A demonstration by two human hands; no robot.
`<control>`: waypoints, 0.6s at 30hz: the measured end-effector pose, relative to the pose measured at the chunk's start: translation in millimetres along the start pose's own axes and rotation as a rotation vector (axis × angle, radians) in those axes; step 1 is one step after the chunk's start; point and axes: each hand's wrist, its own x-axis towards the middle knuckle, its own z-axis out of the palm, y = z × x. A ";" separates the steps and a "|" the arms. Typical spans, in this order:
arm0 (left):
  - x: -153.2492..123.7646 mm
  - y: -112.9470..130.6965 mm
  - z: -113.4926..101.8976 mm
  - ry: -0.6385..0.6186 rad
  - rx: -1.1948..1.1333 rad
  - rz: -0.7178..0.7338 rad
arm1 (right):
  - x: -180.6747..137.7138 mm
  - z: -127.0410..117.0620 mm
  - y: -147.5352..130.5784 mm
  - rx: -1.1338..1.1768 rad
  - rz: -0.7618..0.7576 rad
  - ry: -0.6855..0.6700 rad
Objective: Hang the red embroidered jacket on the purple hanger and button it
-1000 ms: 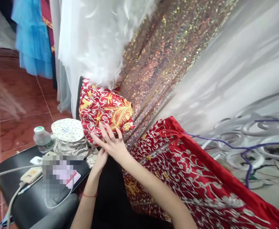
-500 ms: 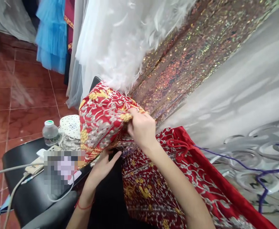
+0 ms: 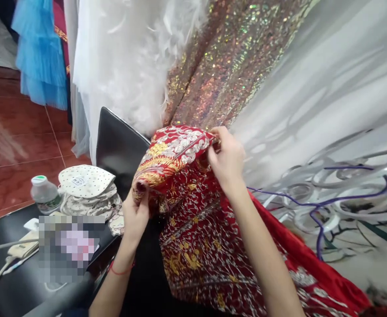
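Observation:
A red embroidered garment (image 3: 193, 259) with silver and gold threadwork spreads across my lap and down to the right. Its upper part is folded over between my two hands. My left hand (image 3: 136, 220) is closed around the rolled lower left edge of this fold, thumb in front. At the fold's upper right edge, my right hand (image 3: 227, 160) pinches the cloth between thumb and fingers. The fingertips of both hands are partly hidden by the cloth. A thin red string bracelet (image 3: 122, 269) circles my left wrist.
Left of me, a black chair (image 3: 1, 229) bears a plastic bottle (image 3: 44, 193), dotted cloth items (image 3: 86, 182), a power strip (image 3: 23, 246) and a blurred-out patch. A white feathered dress (image 3: 127, 66) and sequined fabric (image 3: 226, 57) hang ahead. A purple cord (image 3: 289, 198) runs at right.
The raised fold has come down and been turned over, showing less of its face. My left hand has closed on its lower edge; my right hand has shifted right. The view has swung right.

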 end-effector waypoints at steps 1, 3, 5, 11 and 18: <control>2.9 3.4 0.9 0.016 0.023 0.069 | 1.4 3.0 8.5 -0.024 0.025 0.008; 6.1 11.0 1.1 0.040 0.071 0.181 | 0.5 10.8 24.1 -0.052 0.136 -0.007; 5.8 20.8 1.7 0.040 0.109 0.258 | -3.0 18.4 36.3 0.028 0.264 -0.081; -1.5 62.0 14.3 -0.187 0.114 0.481 | -6.1 21.7 53.9 0.782 0.163 -0.333; -5.2 100.3 19.4 -0.357 -0.209 0.208 | -21.0 7.8 41.7 0.904 -0.171 -0.631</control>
